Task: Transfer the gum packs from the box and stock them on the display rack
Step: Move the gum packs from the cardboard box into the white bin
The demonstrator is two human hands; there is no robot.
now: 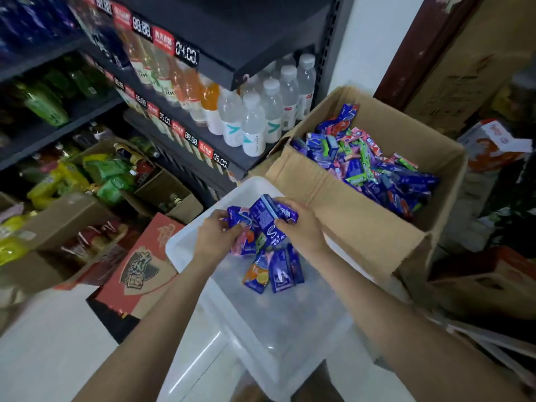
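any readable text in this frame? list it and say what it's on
"04.00": price tag, upper shelf edge.
"88.88": price tag, same edge.
"05.00": price tag, lower shelf edge.
Gum packs, bottle labels, red carton: print too blurred to read.

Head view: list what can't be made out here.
- Gum packs gripped by the left hand and right hand: fingers cover part of the bunch, so the count is unclear.
- Cardboard box: its near wall hides the packs lying lower down.
- White bin: near end cut off by the bottom edge.
- Shelf price tags: blurred, small print unreadable.
- Display rack for gum: cannot be identified.
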